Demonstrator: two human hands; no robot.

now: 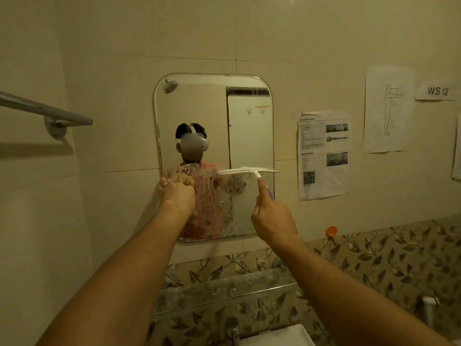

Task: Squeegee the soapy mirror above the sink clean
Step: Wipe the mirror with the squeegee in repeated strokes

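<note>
The rounded mirror (pixel 249 121) hangs on the tiled wall; its upper half reflects cleanly, while soapy streaks (pixel 212 203) cover the lower left and middle. My right hand (pixel 270 216) grips the handle of a white squeegee (pixel 247 170), forefinger stretched up along it. The blade lies level against the glass at mid height on the right side, its end past the mirror's right edge. My left hand (pixel 178 192) is curled in a fist at the mirror's left edge, pressed on the glass; whether it holds anything is hidden.
A metal towel rail (pixel 47 112) juts from the left wall. Printed sheets (pixel 323 156) are taped right of the mirror. Below run a stone ledge (pixel 224 290), a tap (pixel 232 330), the white sink (pixel 282 337) and an orange hook (pixel 331 231).
</note>
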